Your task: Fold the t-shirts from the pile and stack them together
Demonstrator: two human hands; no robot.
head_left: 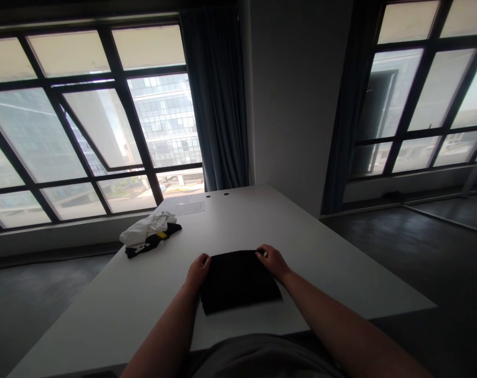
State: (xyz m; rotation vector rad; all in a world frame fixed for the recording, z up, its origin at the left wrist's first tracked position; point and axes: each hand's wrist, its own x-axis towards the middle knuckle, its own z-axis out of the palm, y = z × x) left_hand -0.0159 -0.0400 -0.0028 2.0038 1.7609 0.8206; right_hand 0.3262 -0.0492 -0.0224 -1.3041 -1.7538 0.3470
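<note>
- A person stands or sits at a big white table point(321, 268), with both arms reaching out over it.
- A black cloth point(240, 283) is on the table, close to the person's body and between the two arms. It looks folded into a flat shape with four sides. It is so dark that its folds are hard to see.
- The left hand point(198, 270) pinches the cloth at its far left corner. The fingers are curled, and some of them are hidden.
- The right hand point(275, 262) pinches the far right corner in the same way, with the thumb and fingers close together.
- The far edge of the cloth runs from one hand to the other.
- Farther off, by the left edge of the table, a crumpled white cloth point(144, 231) lies in a heap with a dark cloth point(171, 229) that has a yellow patch. The heap is well apart from the hands.
- Some papers point(189, 206) lie flat near the far end of the table, behind the heap.
- Past the table hangs a blue curtain point(218, 105), between a big window point(163, 121) and a wide pillar point(297, 94).
</note>
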